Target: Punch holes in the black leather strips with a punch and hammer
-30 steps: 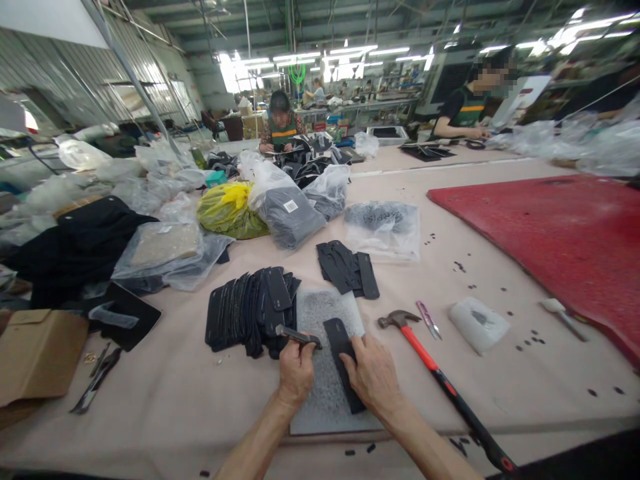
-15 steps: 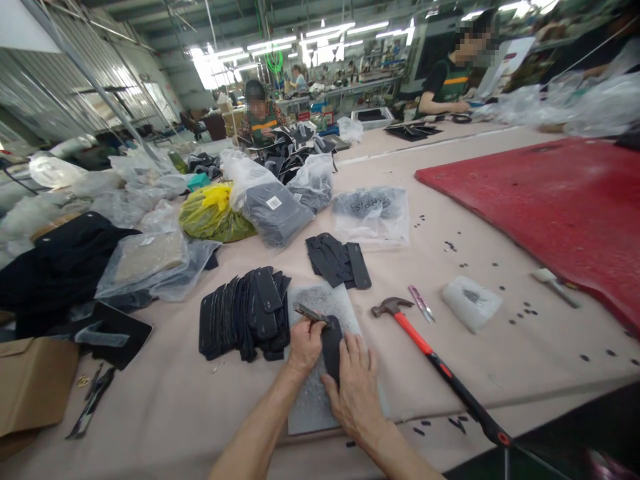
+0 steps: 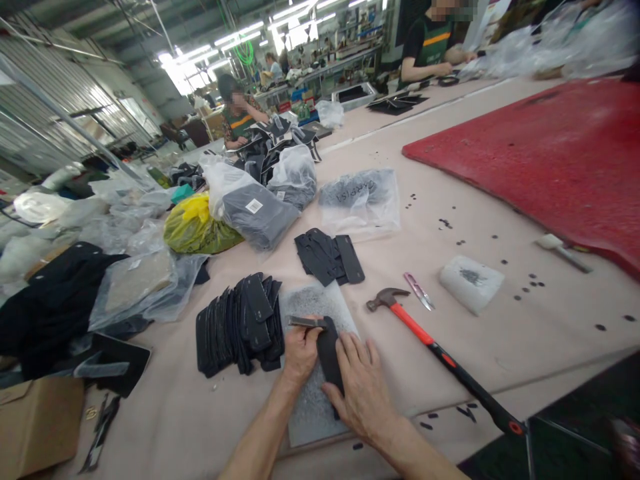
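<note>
On a scuffed white board [image 3: 310, 423] lies a black strip with rounded ends [image 3: 328, 350]. My left hand [image 3: 301, 353] is closed around a flat metal tool, seemingly a punch [image 3: 306, 322], its inner end at the strip's top. Fingers outstretched, my right hand [image 3: 364, 387] rests flat along the strip's right edge. A thick stack of similar black pieces [image 3: 235, 327] stands left of the board. Beyond the board is a smaller loose pile of black pieces [image 3: 327, 257]. To the right lies a claw hammer [image 3: 425, 337] with a red and black handle.
Pink thread snips [image 3: 419, 291] and a worn white block [image 3: 471, 283] lie right of the hammer, among scattered small black bits. A red mat [image 3: 540, 147] covers the far right. Plastic-wrapped bundles [image 3: 257, 207] and a cardboard box [image 3: 43, 420] are leftward. Co-workers sit beyond.
The metal tool has turned from slanting to nearly level across the strip's top. Both hands stay at the strip. The whole view has shifted and tilted slightly.
</note>
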Tool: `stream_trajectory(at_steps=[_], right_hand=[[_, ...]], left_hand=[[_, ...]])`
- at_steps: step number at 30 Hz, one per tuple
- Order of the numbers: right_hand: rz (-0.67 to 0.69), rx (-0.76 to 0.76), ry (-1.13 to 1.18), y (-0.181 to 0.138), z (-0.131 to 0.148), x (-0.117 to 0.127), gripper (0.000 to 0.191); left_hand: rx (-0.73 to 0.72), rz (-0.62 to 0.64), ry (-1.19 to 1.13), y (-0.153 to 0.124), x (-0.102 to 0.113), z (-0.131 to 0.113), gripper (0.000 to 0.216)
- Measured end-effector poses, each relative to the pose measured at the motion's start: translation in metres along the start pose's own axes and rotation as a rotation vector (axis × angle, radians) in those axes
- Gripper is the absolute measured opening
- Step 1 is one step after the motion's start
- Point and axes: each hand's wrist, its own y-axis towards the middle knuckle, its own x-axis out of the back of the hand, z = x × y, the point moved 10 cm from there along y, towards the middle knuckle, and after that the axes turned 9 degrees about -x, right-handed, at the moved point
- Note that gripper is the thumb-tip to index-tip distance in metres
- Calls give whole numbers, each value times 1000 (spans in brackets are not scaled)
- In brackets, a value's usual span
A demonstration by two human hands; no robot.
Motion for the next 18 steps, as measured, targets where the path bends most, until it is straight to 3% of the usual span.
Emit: stream_trajectory(at_steps=[13,18], right_hand=[[-42,6,2,1,-1,4,72],[-50,-6,9,1,-2,4,73]], left_hand=[[-79,48,92,1,-5,-2,17],[-26,56,87,2,-7,3,18]])
